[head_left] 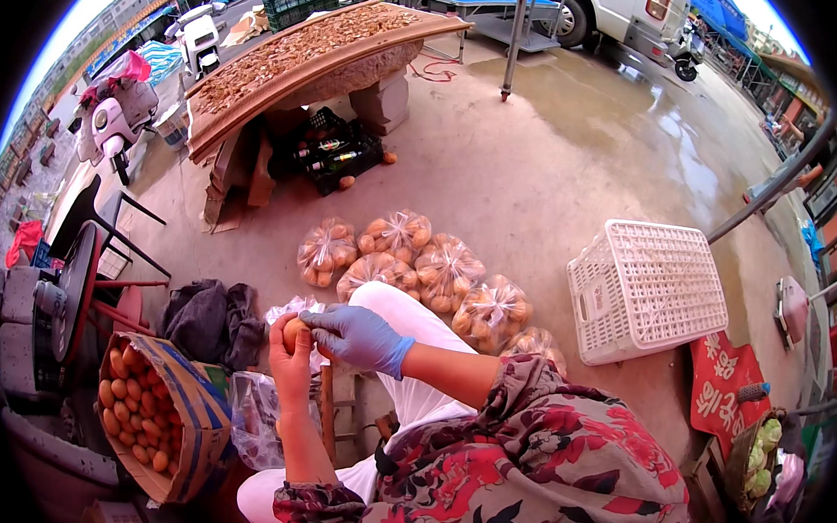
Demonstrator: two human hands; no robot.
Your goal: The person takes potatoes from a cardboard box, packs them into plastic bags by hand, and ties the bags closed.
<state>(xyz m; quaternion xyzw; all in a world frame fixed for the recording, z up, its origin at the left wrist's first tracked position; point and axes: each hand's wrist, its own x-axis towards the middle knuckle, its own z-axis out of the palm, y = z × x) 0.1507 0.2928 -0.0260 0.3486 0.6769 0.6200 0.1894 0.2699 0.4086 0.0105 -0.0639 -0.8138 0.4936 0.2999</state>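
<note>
A small orange-brown oval fruit point(294, 331) is between my two hands, above my lap. My bare left hand point(290, 368) is closed around it, fingers pointing up. My right hand point(362, 339), in a blue glove, is curled with its fingertips pressed against the fruit; its palm side is hidden. A cardboard box point(204, 423) full of similar fruits point(138, 408) stands at the lower left. Beside my left forearm lies a clear plastic bag point(257, 419). Several tied clear bags of fruit point(447, 268) sit on the ground past my knee.
A white plastic crate point(654, 288) stands to the right, near a red sign point(726, 391). At the back left, a board of brown pieces point(297, 52) rests on blocks, with dark bottles point(334, 158) beneath. Dark cloth point(212, 322) and a black chair point(85, 216) are left.
</note>
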